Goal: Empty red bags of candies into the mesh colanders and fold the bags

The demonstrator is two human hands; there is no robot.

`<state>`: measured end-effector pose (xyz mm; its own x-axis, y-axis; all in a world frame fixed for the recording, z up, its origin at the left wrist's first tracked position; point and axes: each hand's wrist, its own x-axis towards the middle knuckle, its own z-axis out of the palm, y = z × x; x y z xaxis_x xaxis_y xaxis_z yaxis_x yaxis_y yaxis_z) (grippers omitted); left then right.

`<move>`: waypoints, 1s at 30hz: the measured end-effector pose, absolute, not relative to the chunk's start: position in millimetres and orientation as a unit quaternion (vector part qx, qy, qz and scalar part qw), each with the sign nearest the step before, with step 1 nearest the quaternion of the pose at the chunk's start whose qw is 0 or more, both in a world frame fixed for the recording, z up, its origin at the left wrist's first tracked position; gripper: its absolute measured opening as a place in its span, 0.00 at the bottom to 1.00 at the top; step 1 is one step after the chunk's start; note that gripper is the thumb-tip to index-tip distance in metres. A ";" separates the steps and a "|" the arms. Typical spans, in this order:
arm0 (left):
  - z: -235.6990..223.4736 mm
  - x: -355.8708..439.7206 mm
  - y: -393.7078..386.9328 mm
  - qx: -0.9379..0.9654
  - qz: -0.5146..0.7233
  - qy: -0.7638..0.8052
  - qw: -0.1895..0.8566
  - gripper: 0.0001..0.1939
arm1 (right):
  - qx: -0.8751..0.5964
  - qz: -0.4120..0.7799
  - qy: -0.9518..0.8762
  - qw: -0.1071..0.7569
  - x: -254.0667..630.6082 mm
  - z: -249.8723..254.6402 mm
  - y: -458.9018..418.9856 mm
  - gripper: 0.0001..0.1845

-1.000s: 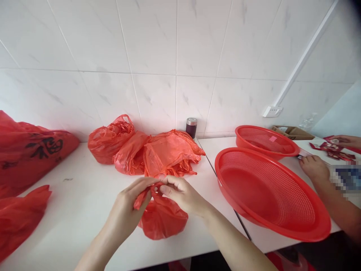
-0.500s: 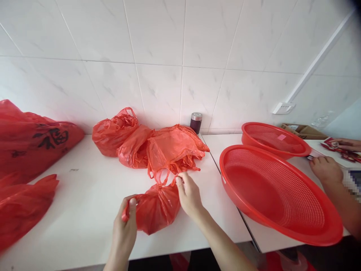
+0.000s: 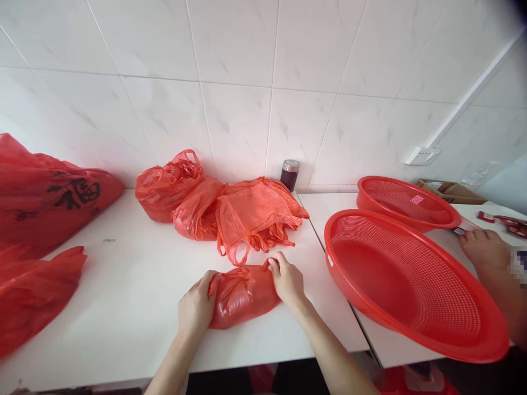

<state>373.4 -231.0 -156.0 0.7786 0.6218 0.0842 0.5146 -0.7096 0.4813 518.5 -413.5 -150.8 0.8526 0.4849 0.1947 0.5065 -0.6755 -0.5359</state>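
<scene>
A filled red plastic bag (image 3: 247,299) lies on the white table in front of me, its top gathered and creased. My left hand (image 3: 197,302) is closed on the bag's left end. At the upper right corner of the same bag, my right hand (image 3: 287,277) pinches a strip of the plastic between thumb and fingers. What the bag contains is hidden. Just behind it lies a heap of loose red plastic bags (image 3: 257,211), one handle loop drooping towards the bag I hold.
Large red bags with black lettering (image 3: 61,197) fill the left side. Two red mesh baskets (image 3: 370,280) stand at right. Near the wall are a dark flask (image 3: 290,174) and a cardboard box (image 3: 450,192). Another person's hand (image 3: 486,247) rests beyond the baskets.
The bag between my hands has been drawn wider and lies flatter. My left hand has shifted right and up around its end; my right hand still pinches its corner. The other person's far hand has left view.
</scene>
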 end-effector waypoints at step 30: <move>-166.8 344.6 -231.0 0.922 0.132 0.322 0.167 0.17 | -0.944 -0.104 -0.198 0.242 528.3 -184.3 -400.0 0.08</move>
<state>344.6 -231.0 -166.8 0.7577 0.6382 0.1362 0.5496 -0.7366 0.3941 528.3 -400.0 -184.3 0.8999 0.3240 0.2919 0.4246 -0.8039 -0.4166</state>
